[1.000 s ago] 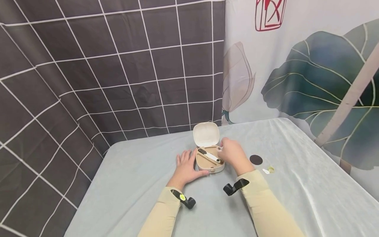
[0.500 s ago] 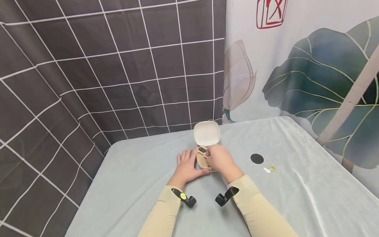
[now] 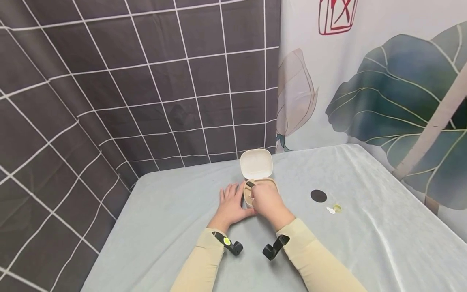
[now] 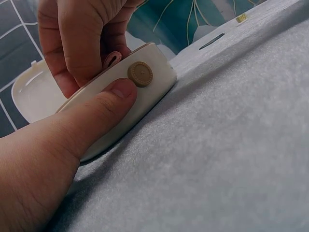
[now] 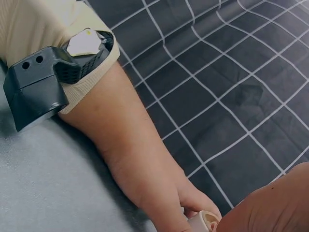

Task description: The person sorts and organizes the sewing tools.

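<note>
A small cream case (image 3: 245,198) with its lid (image 3: 256,164) raised stands at the back of the table. My left hand (image 3: 230,205) lies along the case's left side, fingers stretched out; in the left wrist view its thumb (image 4: 108,104) presses the front wall beside a round tan button (image 4: 140,74). My right hand (image 3: 268,200) reaches into the beige tray with bent fingers, gripping a slim white tool whose dark end (image 3: 250,184) pokes out past the knuckles. A small pinkish loop (image 4: 112,60) shows under the fingers in the left wrist view. The right fingertips are hidden.
On the right of the blue-grey cloth (image 3: 365,251) lie a black disc (image 3: 318,196), a small white piece (image 3: 330,210) and a yellowish ring (image 3: 337,208). A dark gridded curtain (image 3: 175,97) and a leaf-printed cloth hang behind the table.
My right hand has moved left and toward me, from the tray's right rim to over the white tool, covering most of it. The left hand stays at the case.
</note>
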`<state>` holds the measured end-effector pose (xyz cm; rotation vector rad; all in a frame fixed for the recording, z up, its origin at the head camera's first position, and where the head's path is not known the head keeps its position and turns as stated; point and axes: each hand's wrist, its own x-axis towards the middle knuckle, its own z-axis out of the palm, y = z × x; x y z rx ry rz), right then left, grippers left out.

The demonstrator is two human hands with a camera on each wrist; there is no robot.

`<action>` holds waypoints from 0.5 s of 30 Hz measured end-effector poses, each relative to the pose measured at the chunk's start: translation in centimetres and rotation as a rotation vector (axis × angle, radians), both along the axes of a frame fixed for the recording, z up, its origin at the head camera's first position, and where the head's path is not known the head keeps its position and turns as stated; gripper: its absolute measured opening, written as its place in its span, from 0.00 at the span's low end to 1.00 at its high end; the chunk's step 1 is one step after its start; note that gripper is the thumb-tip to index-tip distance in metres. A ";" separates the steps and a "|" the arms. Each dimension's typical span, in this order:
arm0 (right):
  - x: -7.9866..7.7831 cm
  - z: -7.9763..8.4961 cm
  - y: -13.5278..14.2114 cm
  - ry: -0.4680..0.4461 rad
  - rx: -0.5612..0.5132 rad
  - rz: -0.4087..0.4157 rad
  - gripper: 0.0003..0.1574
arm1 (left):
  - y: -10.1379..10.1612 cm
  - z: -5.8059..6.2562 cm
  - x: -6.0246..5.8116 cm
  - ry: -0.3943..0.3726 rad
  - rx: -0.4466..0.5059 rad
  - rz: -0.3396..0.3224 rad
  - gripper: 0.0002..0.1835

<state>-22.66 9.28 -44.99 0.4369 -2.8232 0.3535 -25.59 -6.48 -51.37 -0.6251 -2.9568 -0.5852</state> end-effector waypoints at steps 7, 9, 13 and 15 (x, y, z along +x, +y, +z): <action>-0.2 -0.5 -0.2 0.065 0.016 -0.014 0.07 | 0.1 0.2 -0.1 0.006 -0.002 -0.005 0.62; -0.2 -0.7 -0.3 0.072 0.006 -0.025 0.06 | 0.1 0.2 0.0 0.006 -0.002 -0.006 0.61; -0.2 -1.1 -0.5 0.083 -0.033 -0.046 0.07 | 0.1 0.2 0.0 0.008 0.002 -0.005 0.61; -0.3 -1.3 -0.5 0.098 -0.045 -0.050 0.08 | 0.1 0.1 0.0 0.012 0.002 -0.005 0.61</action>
